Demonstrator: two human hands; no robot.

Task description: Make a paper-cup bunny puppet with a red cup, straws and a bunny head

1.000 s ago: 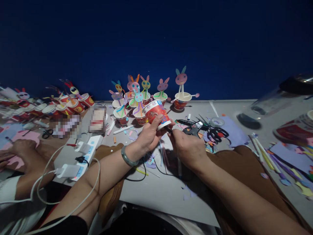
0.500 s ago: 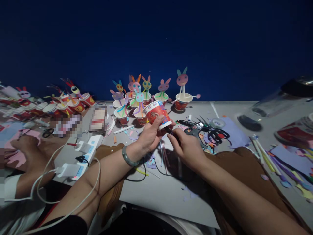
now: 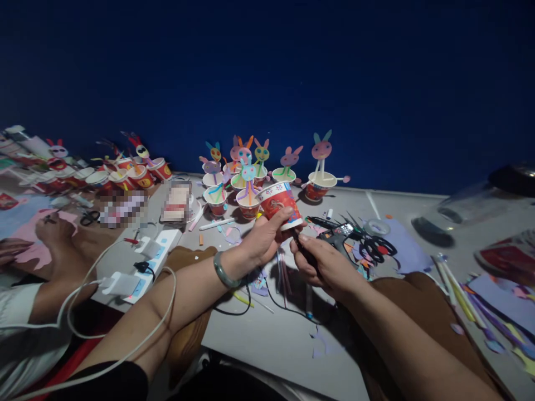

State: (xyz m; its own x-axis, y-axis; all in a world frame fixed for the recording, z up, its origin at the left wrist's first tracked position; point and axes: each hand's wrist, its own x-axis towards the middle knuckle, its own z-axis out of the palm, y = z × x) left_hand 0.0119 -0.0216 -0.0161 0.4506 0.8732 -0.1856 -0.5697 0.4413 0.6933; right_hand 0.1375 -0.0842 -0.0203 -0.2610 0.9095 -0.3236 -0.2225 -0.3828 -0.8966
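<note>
My left hand (image 3: 267,239) grips a red and white patterned paper cup (image 3: 284,206), tilted on its side above the table. The thumb lies along the cup's wall. Close under the cup's lower end, my right hand (image 3: 324,259) is wrapped round a dark pen-like tool (image 3: 307,250). Its tip meets or nearly meets the cup; I cannot tell which. Behind the held cup stand several paper cups with paper rabbit heads on straws, among them one with a pink rabbit head (image 3: 321,149).
A black glue gun (image 3: 334,236), a coiled black cable (image 3: 378,245) and a tape roll (image 3: 377,226) lie to the right. A clear bottle (image 3: 455,214) stands beyond. At left are a power strip (image 3: 152,264), a looping white cable (image 3: 172,295) and another person's hand (image 3: 54,231).
The view has shifted, so everything sits slightly lower and further right. My right hand has closed more fully round the dark tool, below the cup. My left hand still grips the cup.
</note>
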